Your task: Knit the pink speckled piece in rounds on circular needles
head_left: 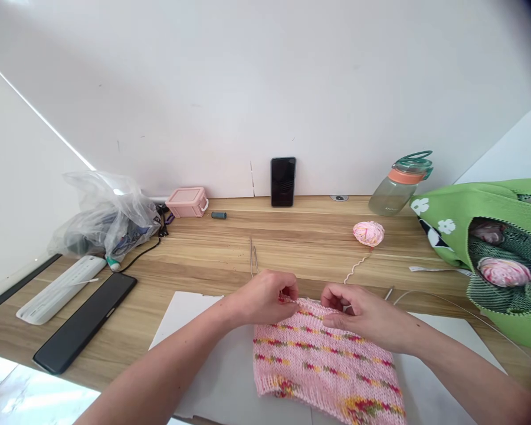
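Observation:
A pink knitted piece (327,354) with red, yellow and green flecks lies over white sheets. My left hand (268,295) is closed in a pinch on its upper left edge. Farther right, the curled fingers of my right hand (358,316) grip the same upper edge. Two thin metal needle tips (253,257) stick up beyond my left hand. Another needle end (389,293) shows behind my right wrist, with a thin clear cable (442,296) near it. Yarn runs from behind the right hand to a small pink yarn ball (369,234). My fingers hide the stitches they hold.
White sheets (207,360) lie under the knitting. At right are a green bag (460,206) with yarn inside and a bottle (393,192). A phone (283,182) leans on the wall. Leftward are a pink box (186,202), plastic bag (115,218), power strip (62,289) and black slab (86,321).

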Demonstrator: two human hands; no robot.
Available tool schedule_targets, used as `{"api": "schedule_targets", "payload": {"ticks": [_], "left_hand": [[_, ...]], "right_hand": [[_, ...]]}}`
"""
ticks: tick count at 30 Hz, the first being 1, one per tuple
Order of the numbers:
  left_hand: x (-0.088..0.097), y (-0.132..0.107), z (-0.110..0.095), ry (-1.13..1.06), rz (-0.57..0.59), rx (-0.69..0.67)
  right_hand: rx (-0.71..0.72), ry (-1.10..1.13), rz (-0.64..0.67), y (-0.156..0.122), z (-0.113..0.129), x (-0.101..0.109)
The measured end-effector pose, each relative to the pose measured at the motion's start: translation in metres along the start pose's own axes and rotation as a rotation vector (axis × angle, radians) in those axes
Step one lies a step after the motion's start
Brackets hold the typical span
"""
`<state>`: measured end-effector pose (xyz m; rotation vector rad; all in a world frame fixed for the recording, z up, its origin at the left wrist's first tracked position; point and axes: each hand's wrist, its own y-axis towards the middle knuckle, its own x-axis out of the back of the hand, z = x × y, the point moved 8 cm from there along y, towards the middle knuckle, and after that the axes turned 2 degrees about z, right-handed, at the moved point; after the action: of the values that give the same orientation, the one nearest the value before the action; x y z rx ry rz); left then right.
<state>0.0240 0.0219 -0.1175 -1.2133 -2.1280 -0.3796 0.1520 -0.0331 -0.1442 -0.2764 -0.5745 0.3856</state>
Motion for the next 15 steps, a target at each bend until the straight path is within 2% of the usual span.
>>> {"api": "schedule_targets", "payload": {"ticks": [6,15], "left_hand": [[0.002,0.0,0.008,-0.059,0.007,0.101],[0.001,0.003,0.029,-0.342,-0.04,0.207]], "right_hand": [[-0.04,0.145,0.039,0.002,-0.005,-0.001],[0.068,0.016,-0.059,0.003,-0.003,0.01]]}}
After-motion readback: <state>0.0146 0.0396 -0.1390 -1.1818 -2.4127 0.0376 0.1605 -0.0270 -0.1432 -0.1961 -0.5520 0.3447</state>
